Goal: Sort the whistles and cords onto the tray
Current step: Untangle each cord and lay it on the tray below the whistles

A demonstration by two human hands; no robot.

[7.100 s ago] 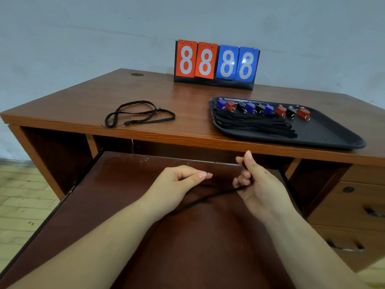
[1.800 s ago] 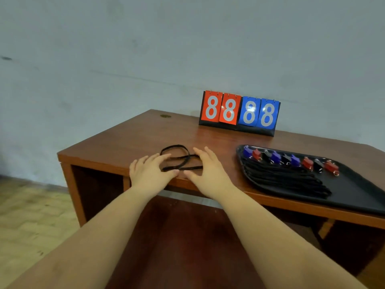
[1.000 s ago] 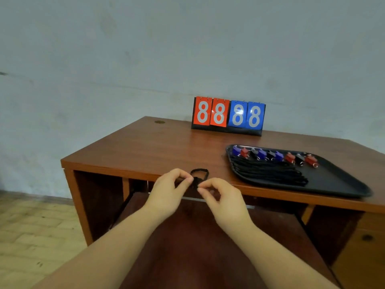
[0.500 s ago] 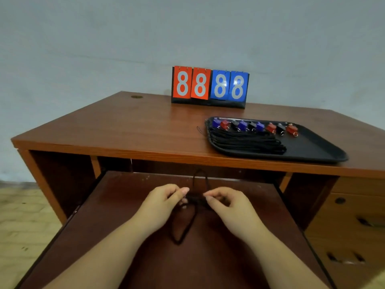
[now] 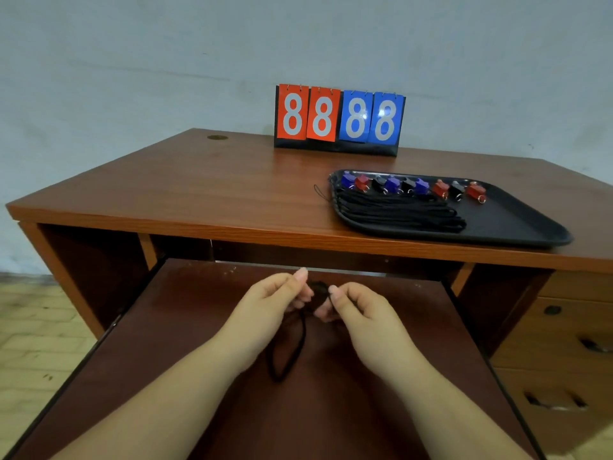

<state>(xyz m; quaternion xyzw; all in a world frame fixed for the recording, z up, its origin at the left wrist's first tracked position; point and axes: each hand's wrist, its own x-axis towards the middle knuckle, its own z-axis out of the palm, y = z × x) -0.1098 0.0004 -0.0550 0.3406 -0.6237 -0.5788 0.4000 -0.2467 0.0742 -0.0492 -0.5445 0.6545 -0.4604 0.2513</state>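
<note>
My left hand (image 5: 275,300) and my right hand (image 5: 356,308) both pinch one black cord (image 5: 292,346) above the pulled-out keyboard shelf (image 5: 185,327). Its loop hangs down between my wrists. A black tray (image 5: 517,224) lies on the desk at the right. Along the tray's far edge stands a row of several blue, red and black whistles (image 5: 411,187). In front of them lies a bundle of black cords (image 5: 398,212), with one thin end hanging over the tray's left rim.
A flip scoreboard (image 5: 338,119) showing 88 88 stands at the back of the wooden desk (image 5: 199,190). Drawers (image 5: 557,346) sit below the desk at the right. A tiled floor shows at the left.
The cord that lay on the desk's left has been picked up with both hands and brought down over the shelf. In the last half second my hands drew closer together on it.
</note>
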